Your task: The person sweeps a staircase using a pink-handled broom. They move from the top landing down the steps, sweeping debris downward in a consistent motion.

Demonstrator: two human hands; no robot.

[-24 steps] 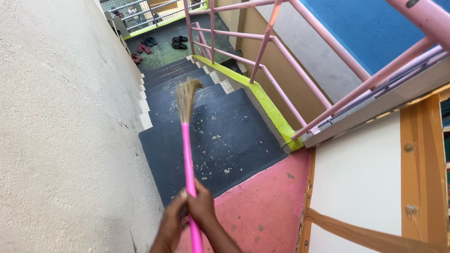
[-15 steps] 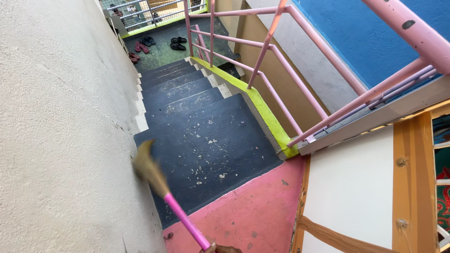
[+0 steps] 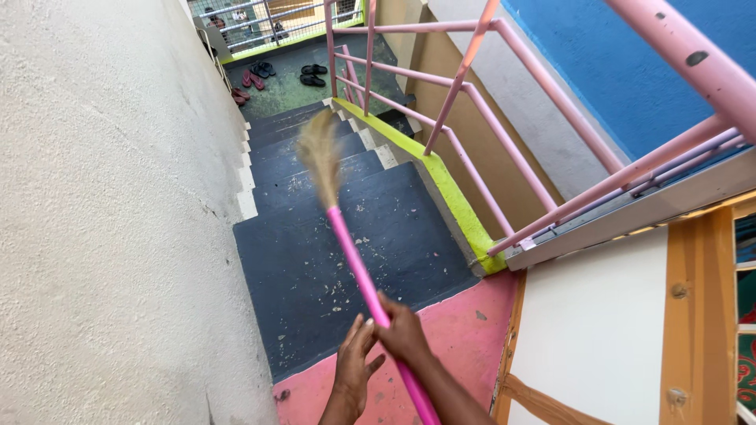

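The right hand (image 3: 403, 332) is closed around the pink handle of a broom (image 3: 354, 260), gripping it near the bottom edge of the view. The left hand (image 3: 356, 368) sits just beside it at about 8 o'clock, fingers spread and loose, their tips close to the handle; whether they touch it cannot be told. Both forearms are cut off by the lower frame, and the handle's bottom end runs out of view at 6 o'clock.

From the hands the handle rises toward 11 o'clock over the dark stairs (image 3: 346, 260). The straw head (image 3: 319, 153) is blurred, so its shape and whether it touches a step are hard to make out. Pale specks of litter lie scattered on the top step; what they are is too small to tell.

Below the hands lies a pink landing (image 3: 457, 338). A rough white wall (image 3: 102, 220) fills the 9 o'clock side. A pink railing (image 3: 488, 118) and a yellow-green curb (image 3: 449, 189) run down the stairs on the 2 o'clock side. At 12 o'clock, far down on a green floor, pairs of sandals (image 3: 313, 75) lie near a grille, small and indistinct. An orange wooden frame (image 3: 697, 315) is cut off at 4 o'clock.
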